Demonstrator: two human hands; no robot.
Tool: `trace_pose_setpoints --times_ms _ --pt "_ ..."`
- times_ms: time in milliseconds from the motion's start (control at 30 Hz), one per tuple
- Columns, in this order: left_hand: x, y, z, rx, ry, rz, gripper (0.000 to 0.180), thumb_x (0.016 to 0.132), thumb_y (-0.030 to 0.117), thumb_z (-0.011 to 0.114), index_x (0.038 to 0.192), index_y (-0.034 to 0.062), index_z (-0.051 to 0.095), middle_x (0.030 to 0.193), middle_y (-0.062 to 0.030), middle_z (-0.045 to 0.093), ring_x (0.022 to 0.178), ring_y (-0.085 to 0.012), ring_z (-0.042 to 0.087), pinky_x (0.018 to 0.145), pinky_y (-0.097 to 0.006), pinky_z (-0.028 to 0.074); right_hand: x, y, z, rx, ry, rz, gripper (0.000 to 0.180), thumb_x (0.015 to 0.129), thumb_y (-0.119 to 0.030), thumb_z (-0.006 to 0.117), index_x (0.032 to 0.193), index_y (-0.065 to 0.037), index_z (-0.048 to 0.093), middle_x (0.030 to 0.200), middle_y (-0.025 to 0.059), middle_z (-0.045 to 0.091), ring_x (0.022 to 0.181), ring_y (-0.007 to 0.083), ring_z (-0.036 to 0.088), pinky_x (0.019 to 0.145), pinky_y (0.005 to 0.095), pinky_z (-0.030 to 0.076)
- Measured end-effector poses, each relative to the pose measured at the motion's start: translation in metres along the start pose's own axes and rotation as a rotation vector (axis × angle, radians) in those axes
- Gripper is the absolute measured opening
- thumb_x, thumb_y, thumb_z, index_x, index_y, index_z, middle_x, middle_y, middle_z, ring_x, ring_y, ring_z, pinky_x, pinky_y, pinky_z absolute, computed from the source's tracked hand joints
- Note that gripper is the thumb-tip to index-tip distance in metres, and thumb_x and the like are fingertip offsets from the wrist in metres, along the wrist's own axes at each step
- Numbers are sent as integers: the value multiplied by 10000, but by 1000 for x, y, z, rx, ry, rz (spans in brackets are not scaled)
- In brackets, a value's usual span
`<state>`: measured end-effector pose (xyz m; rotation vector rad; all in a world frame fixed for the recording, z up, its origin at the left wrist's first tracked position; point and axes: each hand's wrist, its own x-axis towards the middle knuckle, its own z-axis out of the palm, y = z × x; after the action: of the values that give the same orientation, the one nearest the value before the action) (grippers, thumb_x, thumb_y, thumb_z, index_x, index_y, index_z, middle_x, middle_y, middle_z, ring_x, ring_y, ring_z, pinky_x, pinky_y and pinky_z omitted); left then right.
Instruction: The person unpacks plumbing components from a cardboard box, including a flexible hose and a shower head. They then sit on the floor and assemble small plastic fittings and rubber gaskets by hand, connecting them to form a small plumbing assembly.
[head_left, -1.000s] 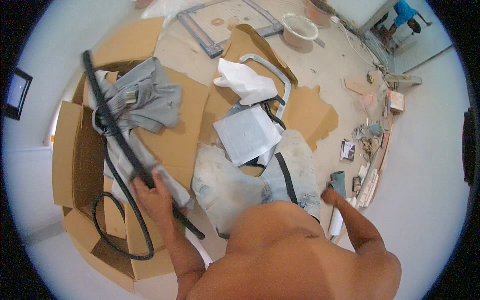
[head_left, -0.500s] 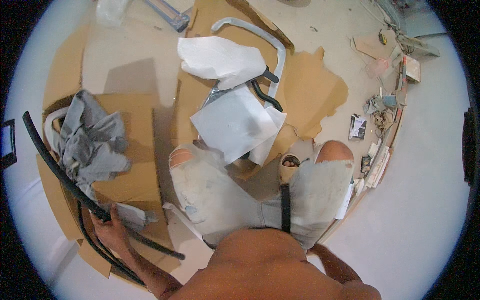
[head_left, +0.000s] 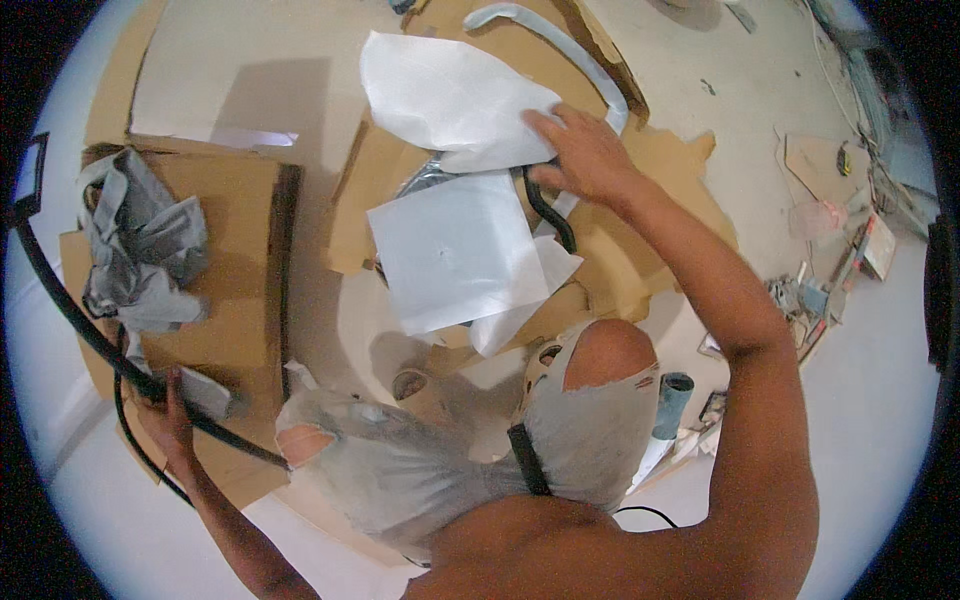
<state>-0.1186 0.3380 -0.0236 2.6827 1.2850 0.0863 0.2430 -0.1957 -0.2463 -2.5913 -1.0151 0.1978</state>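
My left hand (head_left: 172, 430) is closed around a long, curved black tube (head_left: 72, 308) at the left, with a thinner black tube (head_left: 130, 432) beside it. My right hand (head_left: 590, 160) reaches to the right end of a white foam wrapping sheet (head_left: 440, 100). Its thumb and fingers are apart at the sheet's edge. Under that hand a bent black bar (head_left: 552, 222) sticks out, its upper end hidden. Just nearer to me lies a white square sheet (head_left: 450, 250).
A cardboard box (head_left: 235, 270) with grey cloth (head_left: 145, 240) on top stands at the left. Flattened cardboard (head_left: 640, 200) lies under the wrapped parts, with a pale curved bar (head_left: 560, 65) at its far side. Tools and debris (head_left: 815, 295) line the right wall.
My right hand has come up from beside my body to the foam sheet. The left hand keeps hold of the black tube. My view and legs have shifted.
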Motion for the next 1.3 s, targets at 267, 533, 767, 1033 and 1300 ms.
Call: trace_pose_setpoints --times_ms 267,533,767,1033,1300 --pt "-17 52 -5 9 50 142 422 833 193 756 1139 -32 572 943 -114 652 857 -215 587 801 -349 465 153 28 -7 135 49 194 428 849 -396 611 929 17 689 988 273 660 936 418 646 814 496 511" --pt "-5 32 -7 89 -30 31 592 845 247 729 1311 -15 475 1082 -157 636 982 -273 597 894 -379 459 75 62 5 387 -152 313 601 737 -572 755 863 -1 614 710 137 621 637 263 584 621 411 471" --pt "-1 24 -9 4 -17 140 331 848 252 730 1004 -9 599 923 -90 632 829 -200 584 734 -348 473 -27 29 46 574 221 522 514 733 -464 795 796 -30 527 688 102 585 644 213 574 614 368 477" --pt "9 24 -10 30 -27 259 364 854 209 713 1106 -23 588 929 -75 650 838 -177 590 752 -331 478 -81 -12 114 333 102 499 395 845 -258 655 1113 29 614 1032 251 618 1008 390 617 857 458 503" --pt "-5 29 1 157 207 436 504 794 202 735 1225 11 555 1081 -189 670 1034 -371 635 899 -414 485 -63 -17 103 294 -26 527 298 845 -58 506 1122 41 557 1112 293 596 1049 437 605 886 496 504"
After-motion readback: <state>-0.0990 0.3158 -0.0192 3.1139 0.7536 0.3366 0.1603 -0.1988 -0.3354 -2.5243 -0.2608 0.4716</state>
